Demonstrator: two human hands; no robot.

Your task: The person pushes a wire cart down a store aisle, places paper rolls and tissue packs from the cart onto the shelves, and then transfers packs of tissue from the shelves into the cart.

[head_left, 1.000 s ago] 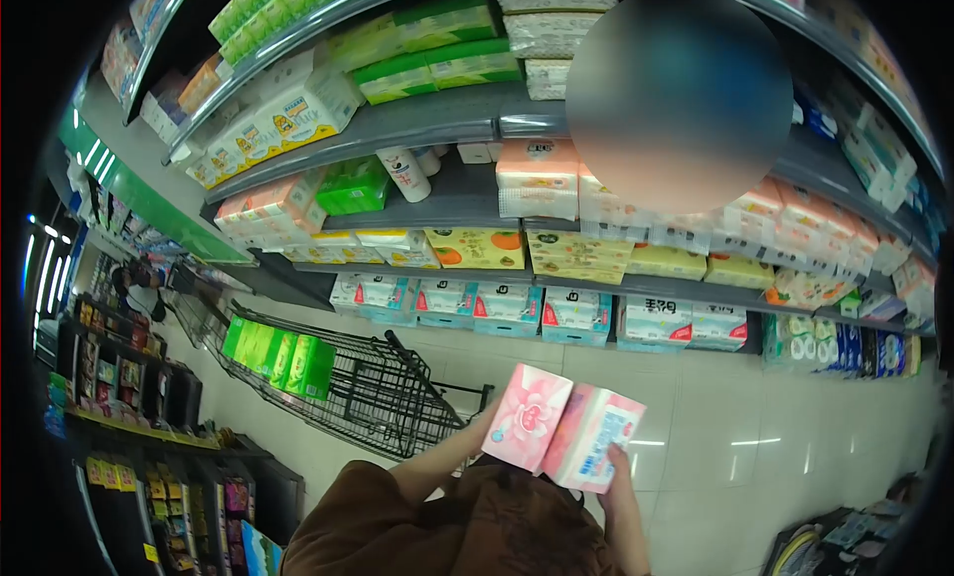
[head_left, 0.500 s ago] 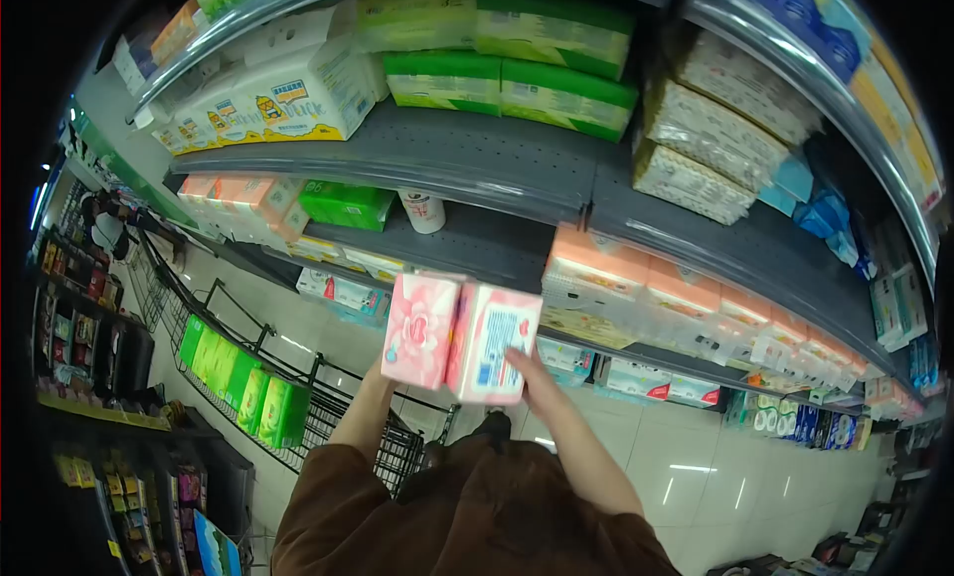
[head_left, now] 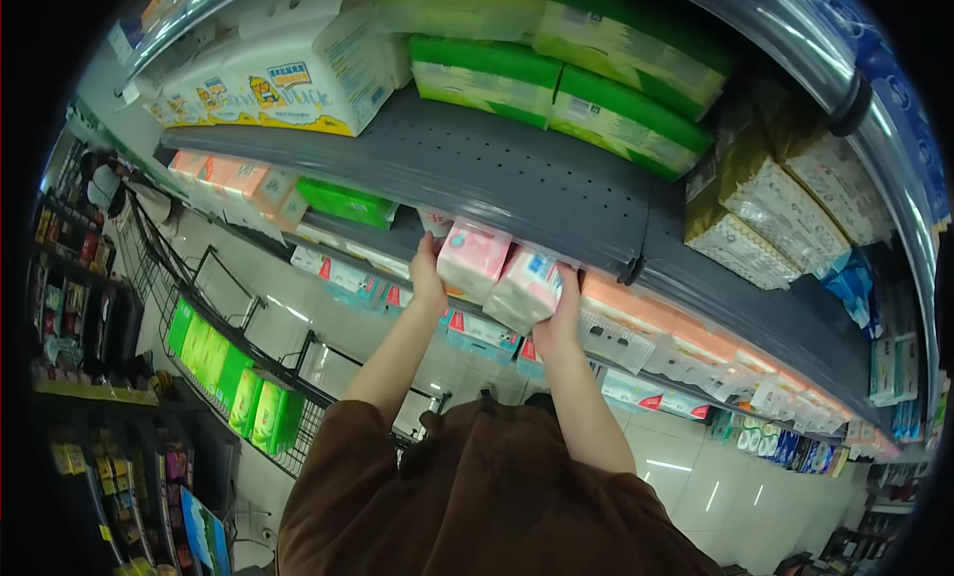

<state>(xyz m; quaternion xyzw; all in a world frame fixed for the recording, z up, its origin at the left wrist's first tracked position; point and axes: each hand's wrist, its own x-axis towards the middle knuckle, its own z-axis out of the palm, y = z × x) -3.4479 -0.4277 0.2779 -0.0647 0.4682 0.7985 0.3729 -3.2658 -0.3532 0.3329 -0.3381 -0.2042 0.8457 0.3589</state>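
Two pink and white tissue packs sit side by side at the front of the lower shelf, partly under the shelf above. My left hand (head_left: 427, 279) is closed against the outer side of the left tissue pack (head_left: 473, 258). Gripping the outer side of the right tissue pack (head_left: 525, 290) is my right hand (head_left: 561, 316). The packs tilt slightly apart. Just behind my left fingers shows part of a white canister (head_left: 433, 221). Peach-coloured tissue packs (head_left: 626, 308) stand right of my right hand.
The upper shelf's front edge (head_left: 556, 240) runs just above the packs. A green pack (head_left: 346, 202) lies to the left on the lower shelf. Behind my left arm stands a wire shopping cart (head_left: 310, 457) holding green packs (head_left: 234, 382). A person (head_left: 107, 186) is in the far aisle.
Both hands have carried the two tissue packs forward from in front of my body to the lower shelf. My right hand has shifted from the pack's face to its side.
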